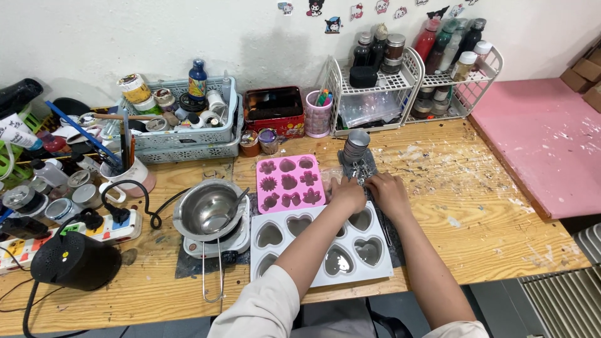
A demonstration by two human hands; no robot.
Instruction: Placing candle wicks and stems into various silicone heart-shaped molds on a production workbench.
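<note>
**Both hands at a small metal cluster above the heart mould**

- Metal bits (358, 170): a small shiny tangle, possibly clips or wick holders, too small to tell. It lies on a dark mat (368, 164) at the counter's middle, just beyond the white heart mould (322, 241) and in front of a stack of tins (357, 145).
- Left hand (348, 194): knuckles up, fingers curled down at the near edge of the bits. Whether they pinch anything cannot be told; the fingertips are hidden.
- Right hand (388, 191): just beside the left, fingers bent onto the mat by the same cluster. Grip likewise hidden.
- Handling, as judged: the bits look light, stiff and hard, likely slippery and prone to snag on one another. Best picked singly, fingertip pinch at an edge.
- Heart mould: looks like soft silicone, so probably floppy if lifted by one corner; some cavities appear to hold a glossy fill.
- Outward: pink mould (291, 183) touching the heart mould's far left edge; steel pot (206, 209) on a small hotplate to the left; wire rack (375, 94) of bottles at the wall; wooden counter (488, 219), speckled with pale drips.
</note>
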